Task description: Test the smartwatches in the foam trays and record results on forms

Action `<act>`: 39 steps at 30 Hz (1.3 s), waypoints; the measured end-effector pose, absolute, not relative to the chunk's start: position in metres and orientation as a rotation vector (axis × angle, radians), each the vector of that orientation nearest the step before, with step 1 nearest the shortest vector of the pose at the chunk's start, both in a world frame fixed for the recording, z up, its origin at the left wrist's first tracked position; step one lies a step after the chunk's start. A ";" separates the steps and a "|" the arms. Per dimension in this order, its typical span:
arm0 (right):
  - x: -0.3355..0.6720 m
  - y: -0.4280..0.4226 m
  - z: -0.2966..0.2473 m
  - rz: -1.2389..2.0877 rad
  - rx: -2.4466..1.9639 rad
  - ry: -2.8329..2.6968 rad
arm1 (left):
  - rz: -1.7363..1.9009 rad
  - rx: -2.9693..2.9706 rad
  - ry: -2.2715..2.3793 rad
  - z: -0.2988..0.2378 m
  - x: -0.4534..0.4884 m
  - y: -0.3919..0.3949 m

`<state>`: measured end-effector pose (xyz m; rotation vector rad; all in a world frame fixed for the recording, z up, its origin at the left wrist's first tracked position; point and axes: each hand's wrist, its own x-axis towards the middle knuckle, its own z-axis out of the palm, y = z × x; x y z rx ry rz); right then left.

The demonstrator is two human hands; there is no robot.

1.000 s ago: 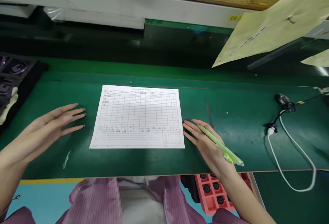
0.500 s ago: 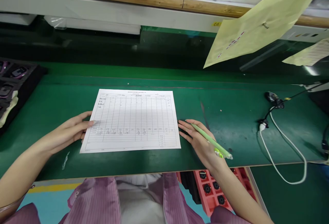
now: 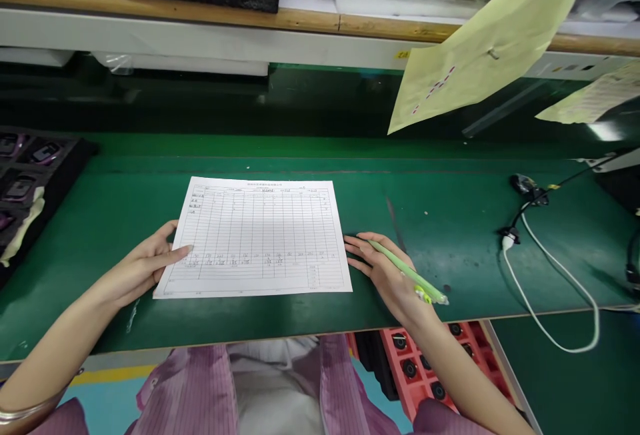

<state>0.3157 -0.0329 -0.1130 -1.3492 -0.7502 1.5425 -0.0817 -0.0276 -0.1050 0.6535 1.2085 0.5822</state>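
Note:
A white printed form (image 3: pixel 260 238) with a table grid and handwritten entries lies in front of me on the green tabletop. My left hand (image 3: pixel 147 262) grips its left edge, thumb on top and the fingers partly hidden beneath. At the form's right edge are the fingertips of my right hand (image 3: pixel 387 272). A light green pen (image 3: pixel 410 270) is tucked in this right hand, lying across it toward the wrist; a small yellow-green piece hangs beside the pen.
At the left stands a black foam tray (image 3: pixel 47 175) with watch-like devices. A white cable (image 3: pixel 555 275) loops at the right. Yellow paper (image 3: pixel 480 55) hangs from the shelf edge (image 3: pixel 310 20). Below the table sits a red tray (image 3: pixel 415 382) of round black parts.
My left thumb has slid further onto the form and the fingers have gone under its edge. The right hand keeps the pen beside the form. The view has shifted slightly.

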 end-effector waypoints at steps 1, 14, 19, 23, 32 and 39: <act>0.316 -0.033 -0.113 1.541 -1.350 -0.745 | 0.594 0.652 1.204 -0.106 -0.082 -0.029; 0.311 -0.034 -0.106 1.565 -1.343 -0.719 | 0.725 0.649 1.179 -0.099 -0.068 -0.032; 0.308 -0.032 -0.103 1.540 -1.424 -0.672 | 0.741 0.686 1.181 -0.102 -0.068 -0.032; 0.308 -0.031 -0.103 1.543 -1.450 -0.664 | 0.765 0.683 1.145 -0.104 -0.070 -0.033; 0.309 -0.036 -0.105 1.505 -1.494 -0.752 | 0.750 0.751 1.123 -0.114 -0.074 -0.038; 0.312 -0.037 -0.110 1.404 -1.466 -0.876 | 0.727 0.814 1.159 -0.106 -0.068 -0.036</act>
